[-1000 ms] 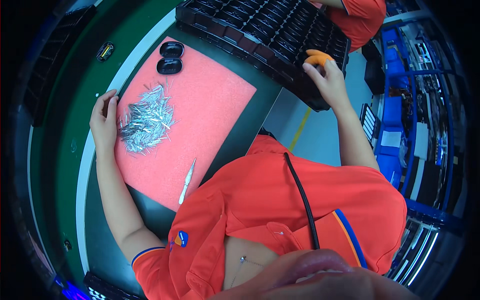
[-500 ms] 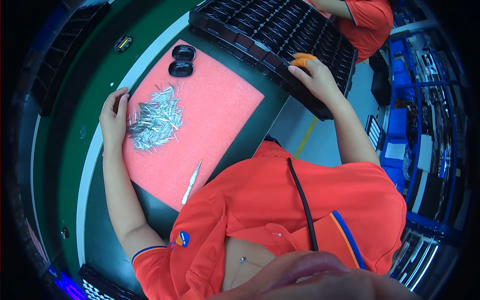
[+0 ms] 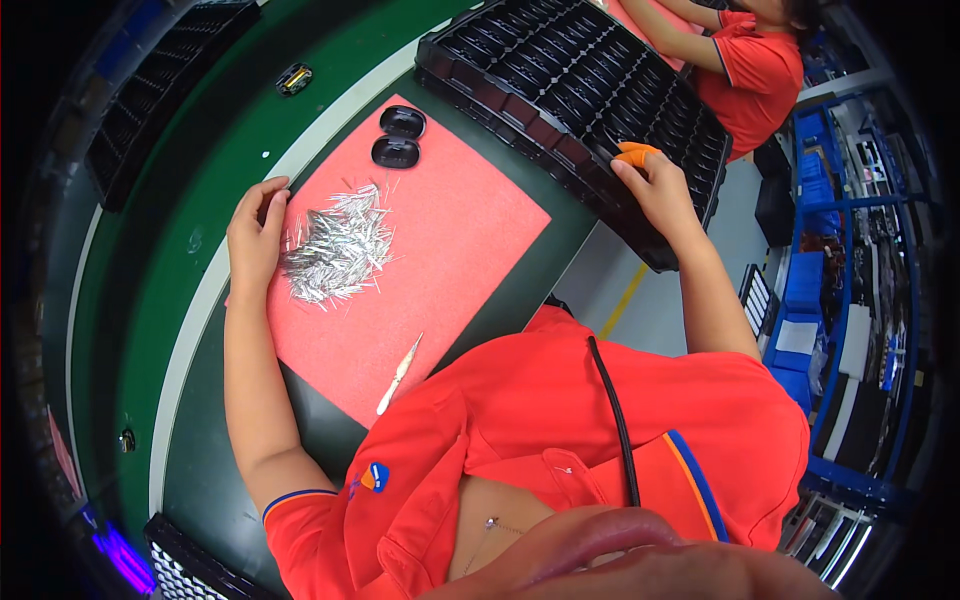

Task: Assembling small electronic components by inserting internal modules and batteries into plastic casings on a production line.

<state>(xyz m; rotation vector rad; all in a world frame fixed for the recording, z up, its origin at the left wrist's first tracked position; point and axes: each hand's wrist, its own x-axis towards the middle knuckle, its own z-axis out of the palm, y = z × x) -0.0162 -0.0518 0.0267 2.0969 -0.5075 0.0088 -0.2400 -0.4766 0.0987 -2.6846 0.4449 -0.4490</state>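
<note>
My left hand (image 3: 257, 238) rests by the left edge of a pink foam mat (image 3: 465, 215), fingers curled toward the thumb. A dark bit shows between them, too small to name. Beside it, a heap of thin silvery strips (image 3: 340, 248) lies on the mat. At the mat's far end sits an open black case (image 3: 397, 151) with rounded halves. A pointed tool with a pale handle (image 3: 398, 378) lies near my body. My right hand (image 3: 660, 195), with orange finger covers, is bent over the near edge of a black tray (image 3: 560, 75); its fingertips' contents are hidden.
The tray has many cells and seems to top a stack, overhanging the dark table (image 3: 325, 410). Left of a pale rim runs a green surface (image 3: 225, 130) with a small black item (image 3: 294, 79). A co-worker in red (image 3: 755, 75) is beyond the tray. Blue shelving (image 3: 800, 290) stands right.
The whole view has shifted, so the mat, tray and hands appear lower and farther right. More of the co-worker shows. Both hands keep nearly the same places and poses.
</note>
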